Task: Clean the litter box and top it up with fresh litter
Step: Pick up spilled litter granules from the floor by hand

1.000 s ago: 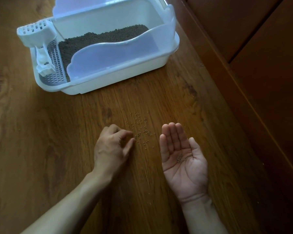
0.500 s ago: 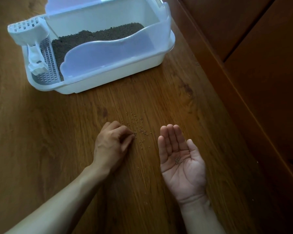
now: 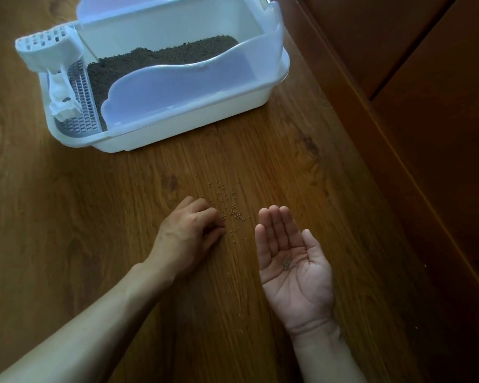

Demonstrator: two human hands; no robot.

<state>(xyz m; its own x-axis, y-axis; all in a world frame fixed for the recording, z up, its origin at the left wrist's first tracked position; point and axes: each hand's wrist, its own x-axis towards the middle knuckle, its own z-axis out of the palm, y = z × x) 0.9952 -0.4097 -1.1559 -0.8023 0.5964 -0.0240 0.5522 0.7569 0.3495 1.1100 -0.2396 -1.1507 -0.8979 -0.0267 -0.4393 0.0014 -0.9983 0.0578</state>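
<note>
Spilled granules [image 3: 228, 205] lie between both hands (on the floor [image 3: 94, 217]), before the litter box [image 3: 177, 128].

My arms: two forearms, bare from the frame edge to the wrist. My left hand [image 3: 190, 234] and right hand [image 3: 293, 268]: bare, with creased palm lines visible on the right.

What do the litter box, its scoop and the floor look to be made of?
Litter box: smooth white plastic with a frosted translucent upper wall, going by its moulded rim. Scoop: the same white plastic, slotted. Floor: wood or wood-look laminate, judging by grain and knots; which one is unclear.
</note>
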